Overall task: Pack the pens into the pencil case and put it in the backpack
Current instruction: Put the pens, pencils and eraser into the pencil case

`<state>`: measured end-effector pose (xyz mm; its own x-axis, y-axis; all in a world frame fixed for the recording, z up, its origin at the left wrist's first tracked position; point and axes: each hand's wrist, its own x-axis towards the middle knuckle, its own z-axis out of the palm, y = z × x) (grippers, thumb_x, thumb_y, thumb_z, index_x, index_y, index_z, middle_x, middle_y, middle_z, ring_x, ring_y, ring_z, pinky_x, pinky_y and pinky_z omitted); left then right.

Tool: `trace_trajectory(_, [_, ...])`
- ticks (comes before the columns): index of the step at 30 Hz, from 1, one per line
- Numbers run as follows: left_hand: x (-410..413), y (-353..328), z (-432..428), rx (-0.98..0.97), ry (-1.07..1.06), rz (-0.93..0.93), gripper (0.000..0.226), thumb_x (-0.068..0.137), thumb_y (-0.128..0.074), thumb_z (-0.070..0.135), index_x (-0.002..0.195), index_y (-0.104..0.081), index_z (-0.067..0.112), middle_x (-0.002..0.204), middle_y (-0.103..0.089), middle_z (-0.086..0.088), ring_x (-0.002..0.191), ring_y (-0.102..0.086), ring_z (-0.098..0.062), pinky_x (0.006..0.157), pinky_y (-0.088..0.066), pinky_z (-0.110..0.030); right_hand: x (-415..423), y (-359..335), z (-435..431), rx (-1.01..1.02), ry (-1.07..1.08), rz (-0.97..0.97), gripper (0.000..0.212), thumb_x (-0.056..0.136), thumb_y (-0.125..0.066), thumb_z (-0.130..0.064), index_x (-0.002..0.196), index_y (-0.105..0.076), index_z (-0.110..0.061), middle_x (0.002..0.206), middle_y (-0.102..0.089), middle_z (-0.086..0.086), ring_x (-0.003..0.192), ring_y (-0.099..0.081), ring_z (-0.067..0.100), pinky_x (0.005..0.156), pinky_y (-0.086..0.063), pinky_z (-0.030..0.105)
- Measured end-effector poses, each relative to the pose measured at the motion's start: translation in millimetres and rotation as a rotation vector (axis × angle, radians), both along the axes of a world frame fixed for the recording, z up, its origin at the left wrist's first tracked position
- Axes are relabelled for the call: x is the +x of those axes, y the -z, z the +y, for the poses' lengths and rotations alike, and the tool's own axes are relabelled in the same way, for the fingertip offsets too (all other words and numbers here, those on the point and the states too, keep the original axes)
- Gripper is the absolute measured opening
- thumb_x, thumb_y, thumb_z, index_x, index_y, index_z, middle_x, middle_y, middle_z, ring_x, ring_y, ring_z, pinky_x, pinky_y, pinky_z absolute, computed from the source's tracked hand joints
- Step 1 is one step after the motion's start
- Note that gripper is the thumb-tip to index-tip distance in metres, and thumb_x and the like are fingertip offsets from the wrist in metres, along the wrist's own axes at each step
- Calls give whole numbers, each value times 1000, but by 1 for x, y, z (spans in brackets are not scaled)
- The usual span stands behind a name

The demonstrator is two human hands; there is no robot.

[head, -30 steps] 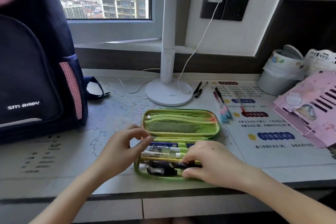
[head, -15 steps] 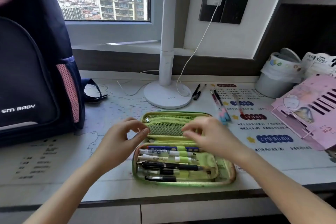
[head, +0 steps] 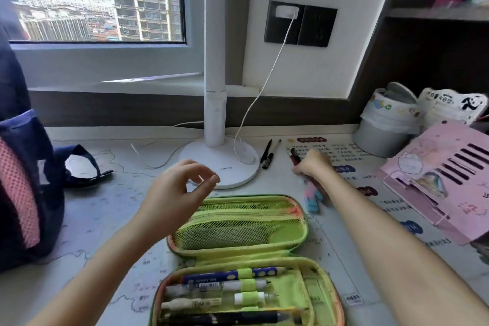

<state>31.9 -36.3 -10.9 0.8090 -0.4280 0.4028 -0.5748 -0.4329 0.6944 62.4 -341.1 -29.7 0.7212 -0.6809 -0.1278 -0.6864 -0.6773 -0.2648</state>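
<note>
The green pencil case [head: 315, 235] lies open flat on the desk in front of me, several pens held under elastic loops in its near half. My right hand [head: 313, 164] reaches beyond the case and closes on the two pens with pink and blue ends [head: 312, 198]. My left hand [head: 177, 190] hovers over the case's far left corner, fingers loosely curled and holding nothing. Two black pens [head: 268, 154] lie beside the lamp base. The dark blue backpack [head: 23, 180] stands at the left edge.
A white desk lamp [head: 215, 119] with its cable stands behind the case. A grey bin with a white bag [head: 383, 130] and a pink slotted stand [head: 444, 174] fill the right side. A backpack strap [head: 79, 164] lies on the desk mat.
My right hand left the case and reached out to the pens at the right of the lamp. My left hand lifted off the case. The view moved closer and lower.
</note>
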Motion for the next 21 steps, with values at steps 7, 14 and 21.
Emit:
trace_trajectory(7, [46,3,-78,248,11,-158,15,86,-55,17,79,-68,13,86,-60,-2,84,-57,-22,72,-48,-34,12,-9,-20,277,-8,4,26,79,-67,-10,61,-48,-9,59,-51,7,53,-48,19,47,-33,21])
trace_trajectory(14, [96,24,-172,630,-22,-379,25,88,-47,18,91,-67,3,93,-64,-17,92,-56,-35,70,-40,-35,-23,-12,-70,314,89,-335,19,76,-74,-16,68,-59,-6,59,-56,8,47,-50,19,42,-35,23])
trace_trajectory(21, [133,50,-230,910,-101,-315,28,85,-43,10,107,-60,4,107,-60,-17,100,-54,-34,80,-44,-37,-36,1,-91,105,119,-194,10,75,-63,-14,70,-59,-6,73,-64,11,71,-63,27,54,-43,27])
